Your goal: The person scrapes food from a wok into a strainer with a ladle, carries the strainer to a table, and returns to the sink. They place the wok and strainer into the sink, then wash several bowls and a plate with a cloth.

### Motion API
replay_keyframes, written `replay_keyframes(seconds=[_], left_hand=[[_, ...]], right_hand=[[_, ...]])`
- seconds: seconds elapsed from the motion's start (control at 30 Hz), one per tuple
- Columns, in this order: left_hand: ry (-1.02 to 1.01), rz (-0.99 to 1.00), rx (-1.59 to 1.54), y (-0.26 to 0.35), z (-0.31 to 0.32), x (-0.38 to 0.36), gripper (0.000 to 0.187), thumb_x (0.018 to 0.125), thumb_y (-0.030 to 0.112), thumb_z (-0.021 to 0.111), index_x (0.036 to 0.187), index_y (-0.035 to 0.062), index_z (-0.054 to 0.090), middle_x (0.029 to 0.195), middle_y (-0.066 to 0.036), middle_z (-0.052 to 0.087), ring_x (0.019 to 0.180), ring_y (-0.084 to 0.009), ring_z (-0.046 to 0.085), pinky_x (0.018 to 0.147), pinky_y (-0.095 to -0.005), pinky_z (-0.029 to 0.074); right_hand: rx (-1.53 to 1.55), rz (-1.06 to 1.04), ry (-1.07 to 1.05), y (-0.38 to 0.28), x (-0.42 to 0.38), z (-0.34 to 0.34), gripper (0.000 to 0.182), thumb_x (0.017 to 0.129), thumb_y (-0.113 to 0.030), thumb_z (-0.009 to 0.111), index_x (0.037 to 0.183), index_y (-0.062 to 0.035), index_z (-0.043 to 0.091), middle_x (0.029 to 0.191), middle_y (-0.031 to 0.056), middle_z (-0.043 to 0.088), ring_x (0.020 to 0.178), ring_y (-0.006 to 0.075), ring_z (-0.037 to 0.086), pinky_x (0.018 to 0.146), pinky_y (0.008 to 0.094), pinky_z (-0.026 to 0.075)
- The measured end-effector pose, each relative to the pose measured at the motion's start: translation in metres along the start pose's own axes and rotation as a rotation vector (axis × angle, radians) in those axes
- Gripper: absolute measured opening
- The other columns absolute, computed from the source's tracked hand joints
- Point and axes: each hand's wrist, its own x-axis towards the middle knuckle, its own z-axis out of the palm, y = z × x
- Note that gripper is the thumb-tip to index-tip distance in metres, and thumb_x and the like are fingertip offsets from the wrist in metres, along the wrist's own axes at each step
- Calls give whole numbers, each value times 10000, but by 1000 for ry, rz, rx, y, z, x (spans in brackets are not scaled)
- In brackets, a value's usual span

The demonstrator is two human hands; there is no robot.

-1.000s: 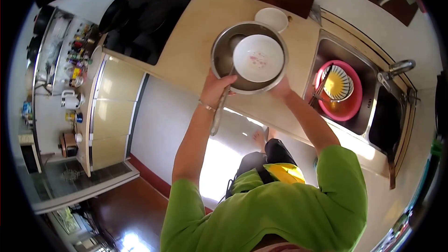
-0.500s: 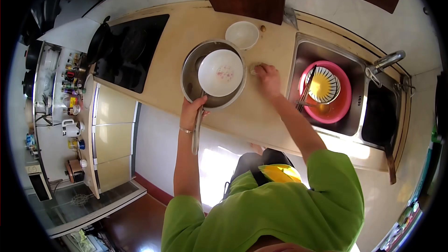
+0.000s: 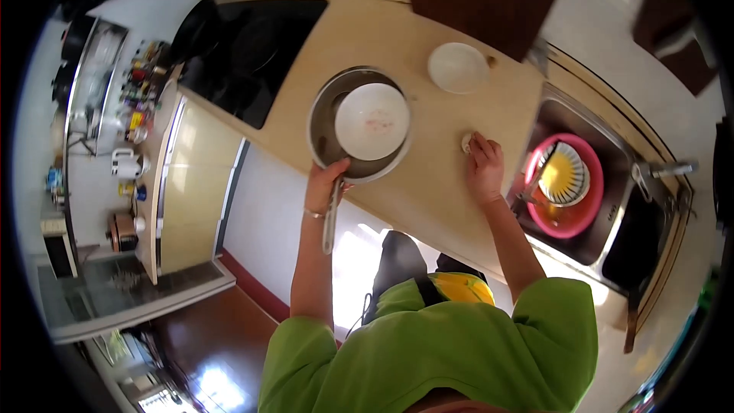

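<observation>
Steel pan, out over the counter to the left of the sink, and it's the left hand that has it! Fingers closed at the near rim, right where the long grey handle begins, with that handle pointing back toward the person; whether the base touches the counter, you can't tell from up here. Inside sits a white bowl, pinkish marks across its middle. Over to the right hand, down on the counter just left of the sink: fingers partly curled, tips at a small pale piece, too small to name, and how firmly they grip it can't be told. Farther back, left of the sink, a second white bowl stands beside a little brown item. In the sink, a pink basin holds a striped bowl with something yellow in it, and the faucet reaches in from the sink's back edge. Well left of the sink, past the pan, lies the black stove.
</observation>
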Motion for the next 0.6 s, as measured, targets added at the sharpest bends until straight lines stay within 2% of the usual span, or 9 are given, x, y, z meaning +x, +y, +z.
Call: replay_keyframes(seconds=[0.07,0.17,0.2,0.3,0.37,0.43,0.47,0.53,0.6], left_hand=[[-4,23,-3,4,-13,8,456,709,31,553,1126,27,367,859,-78,554,527,-122,551,371,-189,440],[-23,-35,110,5,-37,31,482,696,70,585,1123,19,369,842,-85,568,569,-129,567,393,-195,455],[1,10,160,4,-45,39,505,684,86,604,1126,21,368,851,-89,567,587,-131,570,400,-200,461],[57,57,139,13,-47,57,582,641,60,603,1155,39,331,906,-113,542,604,-160,568,380,-219,455],[46,33,130,21,-50,70,605,636,38,600,1165,45,307,886,-111,536,589,-160,564,374,-220,450],[12,69,72,24,-53,84,620,631,52,602,1173,44,299,916,-110,526,610,-154,561,385,-212,450],[-20,12,125,32,-57,89,624,627,47,597,1176,45,301,928,-106,522,639,-152,560,395,-209,456],[-81,10,112,39,-64,102,625,621,42,593,1177,48,308,929,-101,523,660,-147,555,400,-211,458],[-105,-8,83,54,-67,108,626,635,54,592,1189,54,299,916,-87,526,617,-119,544,400,-197,450]], right_hand=[[58,85,41,-16,9,29,293,678,-109,522,966,-71,558,1062,91,512,943,259,474,827,357,389],[63,-160,-202,-59,11,76,335,700,-81,480,1029,-32,523,1083,116,507,1047,267,442,883,327,380],[79,-190,-201,-67,25,88,335,700,-81,480,1029,-32,523,1083,116,507,1047,267,442,883,327,380],[97,-100,-317,-62,68,129,352,694,-72,494,1043,-27,509,1053,155,513,995,293,476,843,341,409],[677,310,-52,-37,93,165,337,655,-45,544,989,-7,525,955,175,541,823,336,534,717,358,446],[248,131,-93,-64,117,128,312,648,-42,563,958,-13,541,937,154,550,812,337,529,704,369,440],[253,121,-97,-74,120,121,312,648,-42,563,958,-13,541,937,154,550,812,337,529,704,369,440],[162,-108,5,-85,125,109,311,642,-22,561,953,-16,552,951,145,554,822,313,535,722,365,437],[172,-73,48,-98,127,94,301,655,-19,554,956,-16,555,969,141,554,839,302,538,738,365,433]])
